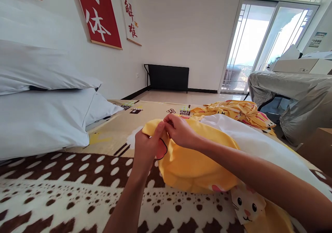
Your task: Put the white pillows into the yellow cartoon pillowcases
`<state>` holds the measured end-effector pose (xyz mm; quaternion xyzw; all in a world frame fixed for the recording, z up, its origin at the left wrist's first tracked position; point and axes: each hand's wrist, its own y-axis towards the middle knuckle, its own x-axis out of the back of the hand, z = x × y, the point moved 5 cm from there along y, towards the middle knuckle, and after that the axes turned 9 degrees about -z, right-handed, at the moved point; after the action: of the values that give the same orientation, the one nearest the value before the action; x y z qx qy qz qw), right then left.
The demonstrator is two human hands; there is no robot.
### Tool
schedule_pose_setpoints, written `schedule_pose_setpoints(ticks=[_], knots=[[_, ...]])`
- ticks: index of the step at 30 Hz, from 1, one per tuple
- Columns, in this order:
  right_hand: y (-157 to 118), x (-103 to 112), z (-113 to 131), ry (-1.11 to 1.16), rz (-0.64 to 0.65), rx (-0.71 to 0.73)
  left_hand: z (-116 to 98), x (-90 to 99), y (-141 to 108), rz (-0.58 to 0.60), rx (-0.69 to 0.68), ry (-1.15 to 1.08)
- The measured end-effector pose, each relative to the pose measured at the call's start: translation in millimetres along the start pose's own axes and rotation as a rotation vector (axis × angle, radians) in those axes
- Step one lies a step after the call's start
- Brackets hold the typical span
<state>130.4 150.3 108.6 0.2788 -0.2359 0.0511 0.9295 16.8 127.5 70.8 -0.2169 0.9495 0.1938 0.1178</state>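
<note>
A yellow printed pillowcase [199,160] lies bunched before me, partly drawn over a white pillow [249,136] that extends to the right. My left hand [147,144] is closed on the pillowcase's far left corner, its thumb on top of the cloth beside a pink, black-edged print. Right beside it, my right hand [180,131] pinches the same corner, its fingertips touching the left thumb. My right forearm crosses over the pillowcase and pillow. A cat-face print [249,208] shows on the loose fabric below that forearm. What is inside the corner is hidden.
White pillows [46,118] are stacked at the left on a beige patterned sheet [145,111]. A brown-and-white blanket [77,191] covers the near side. Crumpled yellow printed cloth [233,111] lies at the back right. Beyond it stands plastic-covered furniture [298,94] bearing boxes.
</note>
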Motion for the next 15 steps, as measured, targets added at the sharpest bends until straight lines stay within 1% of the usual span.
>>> schedule_pose_setpoints(ticks=[2, 5, 7, 9, 10, 12, 13, 14, 15], knots=[[-3, -4, 4, -0.029, 0.007, 0.044, 3, 2.7, 3, -0.041, 0.056, -0.034], [-5, -7, 5, -0.032, 0.112, 0.046, 7, 9.2, 11, -0.072, 0.18, -0.133], [-5, -4, 2, -0.102, 0.174, 0.058, 7, 17.5, 19, -0.106, 0.272, -0.18], [-3, 5, -5, -0.295, 0.169, 0.092, 8, 27.8, 28, -0.155, 0.378, -0.222], [-2, 12, -10, -0.441, 0.137, 0.109, 9, 32.7, 33, -0.173, 0.426, -0.238], [-1, 30, -23, -0.781, 0.023, 0.107, 16, 41.5, 42, -0.199, 0.534, -0.264], [0, 40, -32, -0.934, -0.037, 0.065, 23, 45.3, 47, -0.208, 0.583, -0.273], [-1, 50, -42, -1.047, -0.07, -0.011, 30, 49.0, 52, -0.221, 0.621, -0.282], [-2, 58, -53, -1.105, -0.066, -0.102, 40, 52.9, 57, -0.245, 0.65, -0.294]])
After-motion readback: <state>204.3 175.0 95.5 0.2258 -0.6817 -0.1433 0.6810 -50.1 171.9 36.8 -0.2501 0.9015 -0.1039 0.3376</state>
